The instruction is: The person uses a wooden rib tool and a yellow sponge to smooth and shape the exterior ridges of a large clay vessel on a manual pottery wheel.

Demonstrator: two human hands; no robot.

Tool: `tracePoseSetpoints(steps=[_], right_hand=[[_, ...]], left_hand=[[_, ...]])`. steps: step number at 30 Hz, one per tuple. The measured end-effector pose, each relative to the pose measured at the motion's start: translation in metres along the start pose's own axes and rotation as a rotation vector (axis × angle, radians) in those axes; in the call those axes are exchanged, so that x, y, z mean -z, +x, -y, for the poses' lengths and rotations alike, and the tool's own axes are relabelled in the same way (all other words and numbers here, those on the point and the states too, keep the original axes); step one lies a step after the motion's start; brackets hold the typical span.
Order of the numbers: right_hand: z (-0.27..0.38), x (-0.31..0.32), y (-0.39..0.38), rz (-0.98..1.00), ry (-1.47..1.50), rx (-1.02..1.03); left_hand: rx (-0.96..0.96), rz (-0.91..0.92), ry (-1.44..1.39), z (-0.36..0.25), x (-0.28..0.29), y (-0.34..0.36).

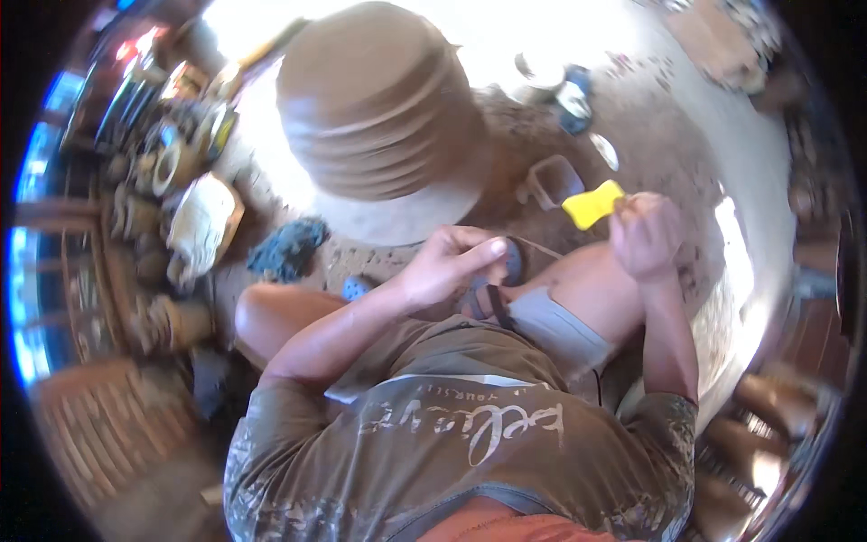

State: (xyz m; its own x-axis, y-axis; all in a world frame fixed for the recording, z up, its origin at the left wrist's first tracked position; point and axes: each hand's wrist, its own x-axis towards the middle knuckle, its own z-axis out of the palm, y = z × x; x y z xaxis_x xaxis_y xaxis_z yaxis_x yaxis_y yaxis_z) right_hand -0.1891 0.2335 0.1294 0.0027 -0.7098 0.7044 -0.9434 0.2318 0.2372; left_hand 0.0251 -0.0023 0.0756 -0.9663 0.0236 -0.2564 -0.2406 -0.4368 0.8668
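Observation:
My right hand pinches a flat yellow waisted sponge or scraper raised above my right knee. My left hand is in front of my lap with its fingers curled; what it holds, if anything, is hidden. Beyond my hands rises a large grey-brown ribbed clay form on a pale round base. A clear plastic tub lies on the ground behind the yellow piece, and a bunched dark teal cloth lies left of the clay form's base.
Pots and other items crowd the left side around a large pale basin. A slatted wooden piece is at lower left. Small containers sit at the back, and brown shapes line the lower right.

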Motion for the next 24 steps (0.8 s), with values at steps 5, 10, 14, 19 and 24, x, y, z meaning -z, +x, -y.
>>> tracePoseSetpoints(steps=[5, 10, 14, 19, 24], right_hand=[[0.082, -0.056, 0.043, 0.025, 0.435, 0.186], [0.117, -0.089, 0.043, 0.095, 0.832, -0.352], [0.132, -0.076, 0.043, 0.789, 1.641, -1.034], [0.150, -0.088, 0.027, 0.652, 1.592, -1.128], [0.156, -0.089, 0.022, 0.431, 1.585, -1.191]], left_hand=[[-0.029, -0.188, -0.161, -0.003, 0.006, -0.027], [-0.085, -0.430, -0.059, 0.021, 0.035, -0.050], [-0.111, -0.405, 0.133, 0.035, 0.042, -0.058], [-0.187, -0.572, 0.181, 0.050, 0.057, -0.056], [-0.204, -0.572, -0.013, 0.039, 0.055, -0.057]])
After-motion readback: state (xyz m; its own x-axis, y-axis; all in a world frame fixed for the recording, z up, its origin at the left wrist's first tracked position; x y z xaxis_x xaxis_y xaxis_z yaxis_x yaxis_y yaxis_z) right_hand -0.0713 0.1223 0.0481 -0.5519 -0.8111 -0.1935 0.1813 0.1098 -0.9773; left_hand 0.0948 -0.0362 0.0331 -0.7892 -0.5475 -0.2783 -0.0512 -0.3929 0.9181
